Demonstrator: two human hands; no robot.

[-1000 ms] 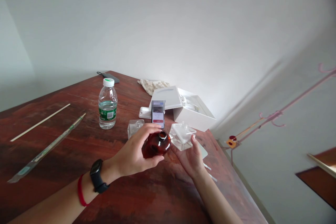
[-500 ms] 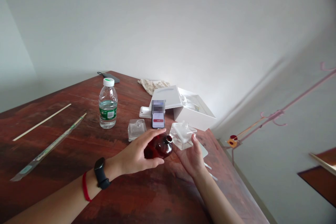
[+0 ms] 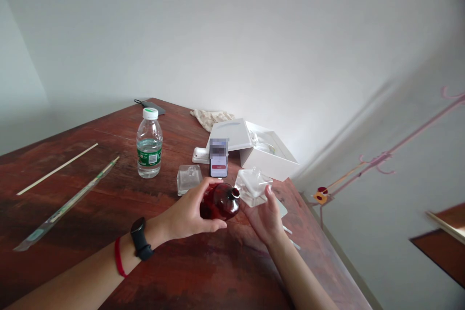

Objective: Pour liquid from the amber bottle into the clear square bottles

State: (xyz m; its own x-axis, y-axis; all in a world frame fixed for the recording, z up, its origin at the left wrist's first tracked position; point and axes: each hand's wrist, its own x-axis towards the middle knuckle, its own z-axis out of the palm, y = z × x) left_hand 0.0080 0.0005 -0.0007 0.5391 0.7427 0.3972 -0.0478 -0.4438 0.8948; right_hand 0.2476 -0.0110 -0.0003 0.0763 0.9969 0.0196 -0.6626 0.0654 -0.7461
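My left hand (image 3: pixel 192 208) is wrapped around a dark red, see-through round bottle (image 3: pixel 220 202). The bottle leans to the right, and its short uncapped neck points toward my right hand (image 3: pixel 267 215). That hand is open, thumb raised and palm up, just right of the bottle's mouth, and I see nothing held in it. Whether its fingertips touch the bottle's underside I cannot tell. Right behind my right hand stand clear square glass pieces (image 3: pixel 253 186), partly covered by it. Another clear square glass bottle (image 3: pixel 189 179) lies behind my left hand.
A phone (image 3: pixel 218 159) leans near a white box (image 3: pixel 267 162) with cables inside. Left of them stands a water bottle (image 3: pixel 149 147). A thin stick (image 3: pixel 58 168) and wrapped chopsticks (image 3: pixel 69 203) lie at the left. A cloth (image 3: pixel 210 117) rests by the wall; a pink rack (image 3: pixel 381 157) stands right.
My left index finger has drawn back from over the bottle's top and now curls closer around it. The right hand and the other things have hardly moved.
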